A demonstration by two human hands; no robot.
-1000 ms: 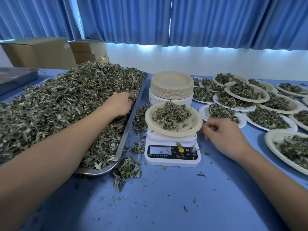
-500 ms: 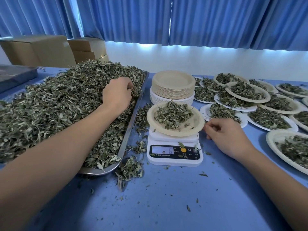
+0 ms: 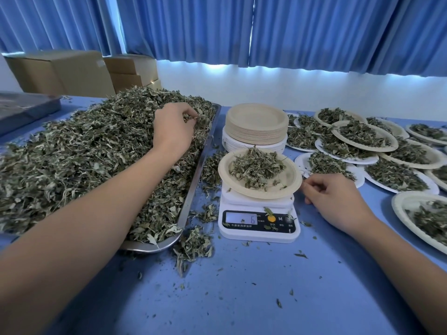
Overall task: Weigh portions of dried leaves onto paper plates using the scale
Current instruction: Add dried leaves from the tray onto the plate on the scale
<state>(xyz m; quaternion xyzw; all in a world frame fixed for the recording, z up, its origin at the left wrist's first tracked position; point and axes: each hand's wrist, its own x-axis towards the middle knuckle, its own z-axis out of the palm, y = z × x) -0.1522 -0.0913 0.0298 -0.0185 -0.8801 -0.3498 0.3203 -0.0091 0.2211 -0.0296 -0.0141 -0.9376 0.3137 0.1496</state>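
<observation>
**One plate on the scale, one hand in the heap**

One metal tray (image 3: 193, 189) lay at the left of the blue table (image 3: 242, 298), piled high with dried leaves (image 3: 84, 153). The left hand (image 3: 173, 131) was sunk into the far right of the pile, its fingers curled and pinching a small tuft of leaves. One white scale (image 3: 258, 228) stood just right of the tray, its display showing a 6. It carried a single tan paper plate (image 3: 290, 182) holding one loose portion of leaves (image 3: 256, 168). The right hand (image 3: 338, 199) rested on the table just beside that plate. Its fingers were loosely curled with nothing seen in them, and whether the fingertips touched the rim could not be told.

Behind the scale one stack of empty tan plates (image 3: 256, 126) sat on a second stack of white ones (image 3: 254, 145). To the right, at least eleven filled plates (image 3: 365, 136) overlapped each other, so an exact count was not possible. Spilled leaves (image 3: 193, 245) lay on the table between tray and scale and at the tray's near corner. At least three cardboard boxes (image 3: 60, 71) stood at the far left, under blue curtains (image 3: 314, 30)
</observation>
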